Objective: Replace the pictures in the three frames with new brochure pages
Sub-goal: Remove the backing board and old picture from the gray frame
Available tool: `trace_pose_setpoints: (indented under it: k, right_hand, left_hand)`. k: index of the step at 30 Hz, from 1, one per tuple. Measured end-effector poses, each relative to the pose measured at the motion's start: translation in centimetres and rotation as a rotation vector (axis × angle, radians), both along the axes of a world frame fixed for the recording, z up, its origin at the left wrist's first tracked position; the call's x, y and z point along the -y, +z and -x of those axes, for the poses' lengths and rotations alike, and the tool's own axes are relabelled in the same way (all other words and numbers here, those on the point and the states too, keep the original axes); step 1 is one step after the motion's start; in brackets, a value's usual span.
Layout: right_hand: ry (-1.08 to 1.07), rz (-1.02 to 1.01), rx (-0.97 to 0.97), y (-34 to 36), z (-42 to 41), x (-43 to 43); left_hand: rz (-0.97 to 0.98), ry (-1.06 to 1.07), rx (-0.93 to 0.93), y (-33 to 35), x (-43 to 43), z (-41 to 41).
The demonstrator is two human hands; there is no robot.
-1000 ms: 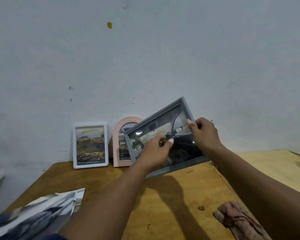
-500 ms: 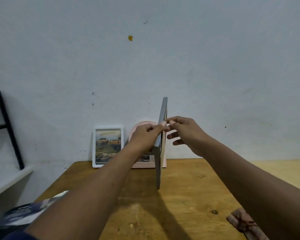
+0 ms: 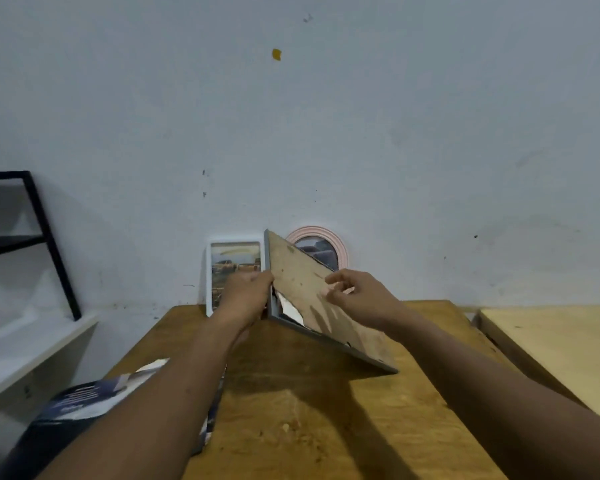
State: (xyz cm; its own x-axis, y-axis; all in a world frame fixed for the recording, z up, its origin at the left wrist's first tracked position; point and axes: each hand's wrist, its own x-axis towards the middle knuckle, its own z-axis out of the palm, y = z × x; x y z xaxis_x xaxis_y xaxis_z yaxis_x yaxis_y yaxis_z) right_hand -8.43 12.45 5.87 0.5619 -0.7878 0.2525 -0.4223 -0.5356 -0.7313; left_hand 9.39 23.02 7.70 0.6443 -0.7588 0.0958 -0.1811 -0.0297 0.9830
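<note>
I hold a grey picture frame (image 3: 312, 306) above the wooden table (image 3: 291, 410), turned so its brown backing board faces me. My left hand (image 3: 246, 294) grips its left edge. My right hand (image 3: 357, 294) touches the backing board with curled fingers near the upper right edge. A white corner of paper shows at the frame's lower left. Against the wall stand a white frame (image 3: 234, 268) with a picture of cars and a pink arched frame (image 3: 321, 249), both partly hidden by the grey frame and my hands. A brochure (image 3: 84, 403) lies at the table's near left.
A black metal rack (image 3: 42, 237) stands on a white shelf (image 3: 21, 351) to the left. A second, paler table (image 3: 551, 348) adjoins on the right. The wall runs close behind the frames.
The grey frame has been flipped from picture side, through edge-on, to its back facing me. My view has shifted, bringing the rack and shelf into sight; the cloth at bottom right has left the view.
</note>
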Motion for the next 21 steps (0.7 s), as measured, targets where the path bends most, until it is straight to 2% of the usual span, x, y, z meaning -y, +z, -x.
trace_pose_setpoints:
  k: [3, 8, 11, 17, 21]
  right_hand:
    - [0.041, 0.092, -0.152, -3.3, 0.4, -0.9]
    - [0.112, 0.114, -0.411, -7.8, -1.0, -2.8]
    - [0.095, 0.186, -0.543, -9.9, -2.1, -3.5]
    - [0.049, 0.280, -0.634, -12.0, -3.6, -4.1]
    - [0.044, 0.335, -0.683, -11.9, -4.5, -3.6]
  left_hand:
    - [-0.089, 0.007, -0.166, -3.9, 0.0, -1.1]
    - [-0.319, -0.088, -0.178, -8.0, -1.5, -1.6]
    - [-0.443, -0.079, -0.033, -9.9, -2.1, -2.3]
    - [-0.541, -0.168, 0.223, -12.0, -2.5, -3.8]
    - [-0.582, -0.235, 0.512, -12.6, -2.3, -4.3]
